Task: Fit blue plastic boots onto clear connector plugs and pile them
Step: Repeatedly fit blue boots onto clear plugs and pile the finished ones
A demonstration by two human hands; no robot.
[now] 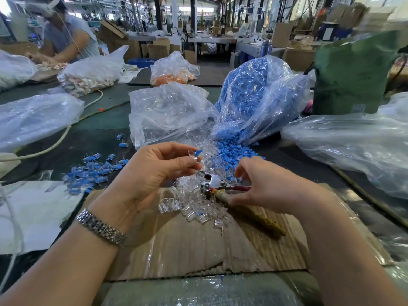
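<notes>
My left hand (154,171) pinches a clear connector plug with a blue boot (197,153) on it, raised above the table. My right hand (262,184) hovers with curled fingers over a heap of loose clear plugs (194,204); whether it holds anything I cannot tell. Loose blue boots (231,152) spill from a big clear bag of blue boots (254,93). A pile of fitted blue-and-clear plugs (92,171) lies at the left. A clear bag of plugs (167,111) stands behind the heap.
Pliers with red handles (218,184) lie on the plugs, on a sheet of cardboard (198,244). Plastic bags (33,118) (353,140) flank the work area. A white cable (55,140) runs at the left. Another person (66,34) works at the far left.
</notes>
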